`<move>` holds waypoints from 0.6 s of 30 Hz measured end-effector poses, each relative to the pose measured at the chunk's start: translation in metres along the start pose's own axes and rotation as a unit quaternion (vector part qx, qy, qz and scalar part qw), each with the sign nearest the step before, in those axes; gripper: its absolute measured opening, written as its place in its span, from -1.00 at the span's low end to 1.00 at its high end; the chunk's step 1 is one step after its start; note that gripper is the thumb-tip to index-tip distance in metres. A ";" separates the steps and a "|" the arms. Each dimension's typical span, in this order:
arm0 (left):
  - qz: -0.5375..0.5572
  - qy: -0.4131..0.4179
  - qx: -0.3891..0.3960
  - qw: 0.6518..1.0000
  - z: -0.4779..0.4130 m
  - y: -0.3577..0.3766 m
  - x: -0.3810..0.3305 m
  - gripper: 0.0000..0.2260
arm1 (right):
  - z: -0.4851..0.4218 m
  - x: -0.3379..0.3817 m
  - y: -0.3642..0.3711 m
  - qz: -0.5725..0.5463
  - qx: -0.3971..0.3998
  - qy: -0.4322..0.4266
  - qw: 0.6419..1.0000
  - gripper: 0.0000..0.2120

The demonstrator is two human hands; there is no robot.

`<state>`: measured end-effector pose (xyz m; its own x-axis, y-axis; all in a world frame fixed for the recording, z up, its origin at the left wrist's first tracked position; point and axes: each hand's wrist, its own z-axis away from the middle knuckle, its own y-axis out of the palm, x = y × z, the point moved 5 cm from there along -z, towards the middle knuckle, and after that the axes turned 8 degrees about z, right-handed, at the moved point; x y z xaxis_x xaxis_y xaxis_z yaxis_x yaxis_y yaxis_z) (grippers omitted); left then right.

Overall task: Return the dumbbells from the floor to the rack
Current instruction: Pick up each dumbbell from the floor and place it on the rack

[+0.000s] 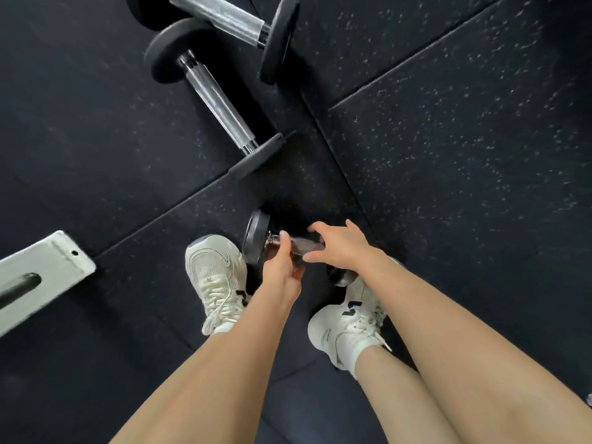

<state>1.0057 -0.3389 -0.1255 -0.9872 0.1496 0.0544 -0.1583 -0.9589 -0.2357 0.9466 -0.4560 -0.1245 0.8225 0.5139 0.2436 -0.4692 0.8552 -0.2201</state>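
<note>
Down at about six o'clock from the middle of the floor, the person is bent over a small dumbbell (256, 241) lying between their two white trainers, its black end plate nearest the left shoe (216, 277) and its far end tucked by the right shoe (349, 328). The left hand (282, 267) comes in from below with its fingers curled up around the handle, a fingertip showing over the top of the bar. The right hand (339, 243) lies over the other part of the handle with fingers spread and draped rather than clenched; whether it grips firmly, I cannot tell. Up at eleven o'clock a long dumbbell (217, 104) with a chrome knurled handle rests on the dark speckled rubber floor (448, 139), and just beyond it at twelve o'clock a second long dumbbell (237, 19) lies close by, its near plate almost touching the first one's upper plate. Over at nine o'clock a pale metal frame foot (48, 267) with a dark slot juts in from the edge; nothing sits on it
</note>
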 end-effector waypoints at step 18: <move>-0.055 0.110 0.020 0.992 0.230 0.035 -0.039 -0.81 | 0.208 0.024 -0.107 -0.074 -0.124 -0.011 0.989 -0.67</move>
<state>1.0426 -0.4335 0.0877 -0.9445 0.2985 -0.1371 -0.2686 -0.9420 -0.2010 0.9491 -0.5213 0.1015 0.8681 0.3878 0.3100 -0.2485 0.8800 -0.4049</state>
